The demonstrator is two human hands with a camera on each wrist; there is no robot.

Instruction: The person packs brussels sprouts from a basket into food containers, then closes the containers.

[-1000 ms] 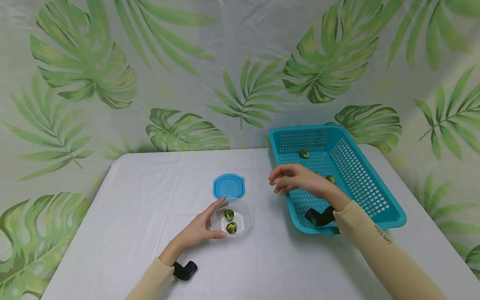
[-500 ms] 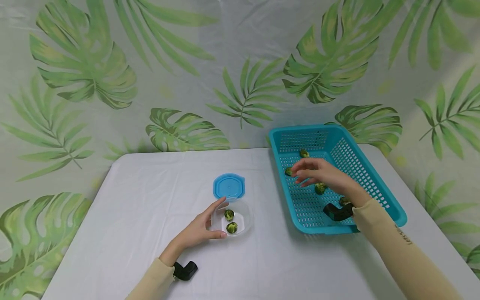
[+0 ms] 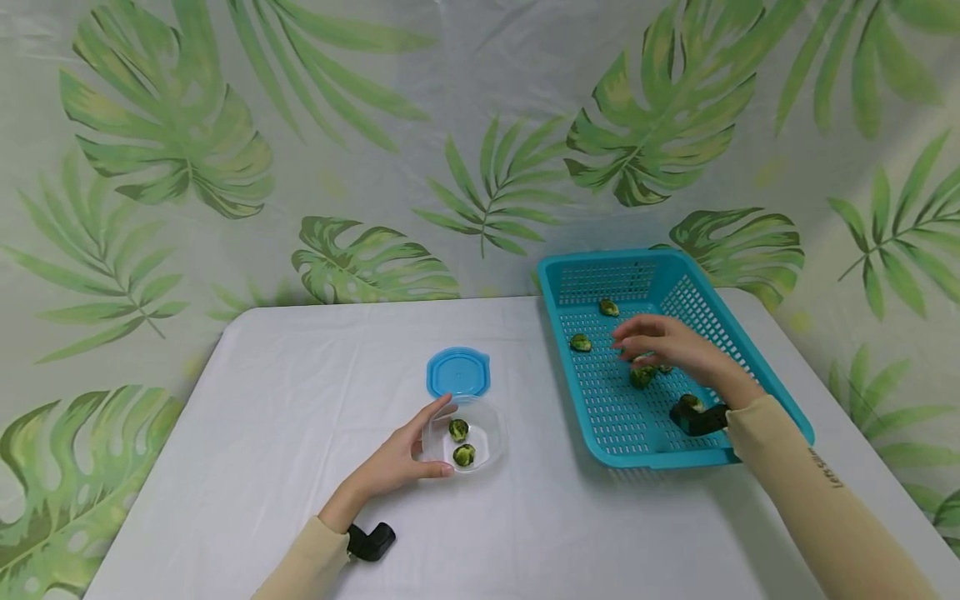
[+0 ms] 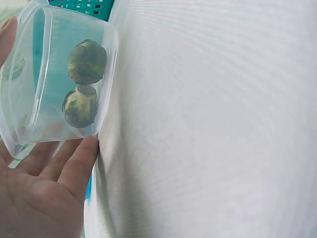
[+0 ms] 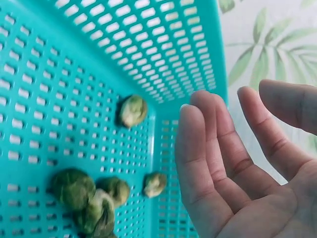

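Head view shows the right grip, held apart with nothing in it, over the blue-green basket, with a Brussels sprout close below, while the left grip holds the clear tub.

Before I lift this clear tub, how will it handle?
The clear tub is probably light, since its plastic looks thin. It might flex if the left hand holding it squeezes. Two roundish sprouts inside could roll if the tub tilts.
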